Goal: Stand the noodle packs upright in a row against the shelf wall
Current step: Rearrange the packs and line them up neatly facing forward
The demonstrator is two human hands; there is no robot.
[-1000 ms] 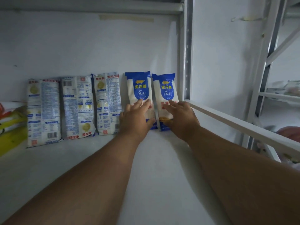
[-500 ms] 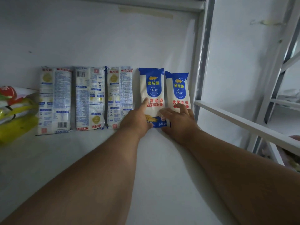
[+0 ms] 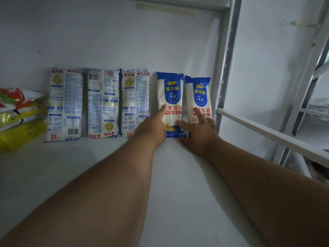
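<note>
Five noodle packs stand upright in a row against the white shelf wall [image 3: 106, 41]. The first pack [image 3: 65, 104], second pack [image 3: 102, 102] and third pack [image 3: 135, 100] show their printed backs. The fourth pack [image 3: 171, 93] and fifth pack [image 3: 199, 93] show blue and white fronts; the fifth stands slightly lower. My left hand [image 3: 151, 129] holds the fourth pack's lower left edge, index finger pointing up along it. My right hand [image 3: 201, 132] covers the fifth pack's bottom, index finger on its front and thumb reaching across to the fourth pack's base.
Red, white and yellow bags [image 3: 17, 118] lie stacked at the far left of the shelf floor [image 3: 178, 175]. A perforated metal post [image 3: 226, 59] stands just right of the fifth pack. A white rail [image 3: 267, 132] runs forward from it, with another rack beyond.
Both hands have slid down from the middle of the two blue packs to their bottoms, uncovering the red lettering. The view has shifted, so the row sits further right.
</note>
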